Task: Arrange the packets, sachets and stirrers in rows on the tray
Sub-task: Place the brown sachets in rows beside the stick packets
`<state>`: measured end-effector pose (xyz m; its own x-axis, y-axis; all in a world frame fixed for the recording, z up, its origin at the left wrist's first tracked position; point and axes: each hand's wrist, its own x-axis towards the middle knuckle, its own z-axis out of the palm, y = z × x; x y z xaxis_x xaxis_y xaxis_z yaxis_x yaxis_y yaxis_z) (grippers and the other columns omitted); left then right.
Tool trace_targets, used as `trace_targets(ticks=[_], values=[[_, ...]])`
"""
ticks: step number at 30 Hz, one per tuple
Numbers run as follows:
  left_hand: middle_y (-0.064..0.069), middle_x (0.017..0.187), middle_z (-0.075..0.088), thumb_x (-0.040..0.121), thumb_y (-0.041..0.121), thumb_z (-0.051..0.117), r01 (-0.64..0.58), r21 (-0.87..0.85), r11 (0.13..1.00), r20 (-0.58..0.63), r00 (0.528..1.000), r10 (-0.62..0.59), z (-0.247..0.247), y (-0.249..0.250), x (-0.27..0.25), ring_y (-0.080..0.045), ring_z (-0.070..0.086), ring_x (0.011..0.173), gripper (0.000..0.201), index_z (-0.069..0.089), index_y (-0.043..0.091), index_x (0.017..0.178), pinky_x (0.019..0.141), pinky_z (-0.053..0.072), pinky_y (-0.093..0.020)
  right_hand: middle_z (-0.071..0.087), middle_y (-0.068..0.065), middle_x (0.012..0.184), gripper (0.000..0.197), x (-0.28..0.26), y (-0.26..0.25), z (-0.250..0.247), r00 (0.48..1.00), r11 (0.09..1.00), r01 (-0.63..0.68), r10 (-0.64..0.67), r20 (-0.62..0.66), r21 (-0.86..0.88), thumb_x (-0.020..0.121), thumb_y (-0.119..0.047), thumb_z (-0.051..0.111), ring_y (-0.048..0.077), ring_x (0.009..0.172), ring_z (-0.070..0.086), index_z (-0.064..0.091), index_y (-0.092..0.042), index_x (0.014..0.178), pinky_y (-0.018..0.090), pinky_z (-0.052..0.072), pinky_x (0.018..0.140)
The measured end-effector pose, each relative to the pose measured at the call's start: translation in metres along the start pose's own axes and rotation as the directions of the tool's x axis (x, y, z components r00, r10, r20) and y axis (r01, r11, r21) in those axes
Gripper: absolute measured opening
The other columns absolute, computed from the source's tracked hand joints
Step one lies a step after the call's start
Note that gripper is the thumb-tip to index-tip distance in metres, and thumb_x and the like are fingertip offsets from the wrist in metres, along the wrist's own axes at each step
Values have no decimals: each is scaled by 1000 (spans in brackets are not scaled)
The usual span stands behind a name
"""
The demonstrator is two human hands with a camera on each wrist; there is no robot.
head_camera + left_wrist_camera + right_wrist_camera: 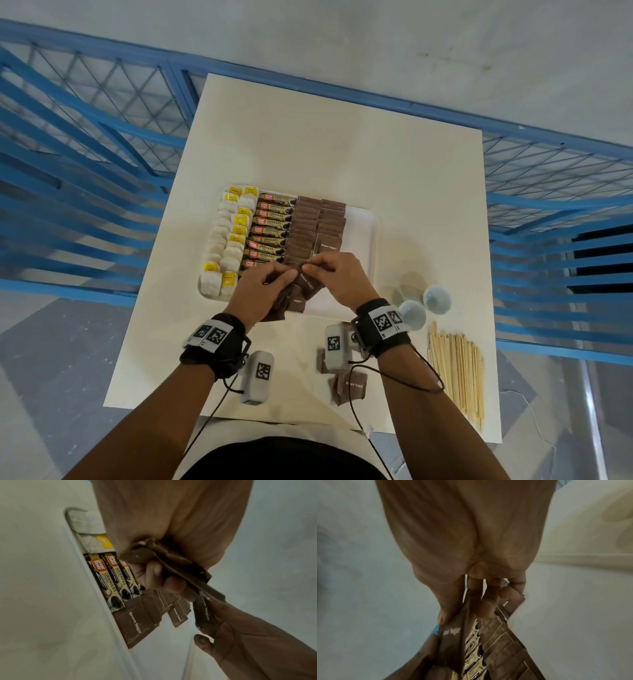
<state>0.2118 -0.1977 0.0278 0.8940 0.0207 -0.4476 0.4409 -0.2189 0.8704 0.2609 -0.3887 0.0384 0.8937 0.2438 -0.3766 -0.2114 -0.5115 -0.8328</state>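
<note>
The white rectangular tray (371, 219) near the desk's (342, 137) left edge is largely filled: pale tea bags with yellow tags (226, 240) fill two rows at its left side, the brown-and-cream coffee granule sticks (270, 229) form a row beside them, and brown paper sugar sachets (308, 222) overlap in two further rows. The second sachet row is unfinished. The left hand (263, 291) grips a bundle of brown sachets (180, 572) above the tray's near edge, while the right hand (339, 277) has its fingers (447, 612) pinching one sachet from that bundle. Left to do, I judge: loose sachets (349, 383) near the desk's near edge and the pale wooden stirrers (457, 373) at the near right corner.
</note>
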Motion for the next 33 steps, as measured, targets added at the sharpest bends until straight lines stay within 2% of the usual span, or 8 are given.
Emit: trace_targets(ticks=[4, 7, 12, 16, 21, 24, 29, 33], values=[[5, 85, 77, 99, 25, 67, 37, -79, 996, -93, 995, -45, 3, -3, -2, -11, 69, 80, 13, 78, 24, 91, 80, 57, -36, 76, -3, 84, 24, -4, -2, 2, 998, 993, -60, 58, 26, 101, 89, -34, 76, 6, 71, 69, 74, -16, 105, 16, 53, 66], [2, 87, 78, 101, 25, 66, 69, -129, 989, -81, 994, -80, 4, -3, -2, -12, 69, 80, 15, 79, 23, 96, 80, 59, -38, 74, 1, 78, 20, -6, 3, 5, 997, 993, -69, 66, 28, 100, 87, -27, 79, 6, 62, 66, 74, -12, 99, 15, 49, 61], [2, 88, 78, 102, 27, 64, 51, -88, 995, -30, 998, -53, 3, 2, 0, -9, 70, 79, 14, 77, 21, 98, 73, 55, -22, 73, 2, 79, 19, -3, 8, 2, 996, 992, -88, 89, -6, 93, 86, -27, 80, 3, 61, 60, 77, -14, 100, 18, 51, 64], [1, 87, 79, 96, 31, 73, 18, -36, 999, 37, 999, -17, -1, 0, 3, -13, 73, 80, 13, 78, 19, 97, 79, 59, -34, 71, -3, 75, 16, -1, 7, -2, 996, 994, -84, 81, 41, 73, 87, -27, 79, 0, 60, 59, 78, -14, 97, 14, 47, 60], [1, 82, 76, 96, 32, 72, -24, 51, 998, 4, 1000, 24, 1, -6, 8, -25, 71, 82, 17, 71, 21, 83, 82, 59, -47, 70, 25, 82, 16, -2, 8, 4, 978, 940, -205, 205, 32, 274, 98, -17, 65, 20, 62, 57, 78, -9, 104, 26, 44, 54], [0, 83, 76, 97, 31, 71, -7, 42, 999, -18, 1000, 8, 4, -8, 10, -23, 72, 82, 15, 71, 21, 86, 79, 61, -45, 71, 24, 83, 18, -2, 10, 9, 977, 941, -215, 212, 38, 263, 100, -22, 62, 22, 64, 59, 77, -12, 101, 32, 47, 57], [0, 81, 75, 97, 28, 71, 20, 18, 1000, -44, 999, -19, 4, -7, 12, -13, 71, 75, 14, 72, 16, 90, 66, 55, -25, 74, 15, 78, 16, -5, 16, 6, 982, 958, -187, 184, 35, 218, 90, -21, 76, 20, 59, 60, 74, -7, 94, 29, 52, 59], [2, 83, 76, 98, 31, 69, 40, 46, 998, -84, 996, -36, 6, -7, 17, -16, 72, 79, 15, 74, 18, 93, 73, 57, -31, 75, 11, 76, 13, -1, 18, 6, 984, 963, -167, 178, -33, 212, 87, -19, 79, 14, 58, 61, 75, -8, 91, 24, 52, 56]])
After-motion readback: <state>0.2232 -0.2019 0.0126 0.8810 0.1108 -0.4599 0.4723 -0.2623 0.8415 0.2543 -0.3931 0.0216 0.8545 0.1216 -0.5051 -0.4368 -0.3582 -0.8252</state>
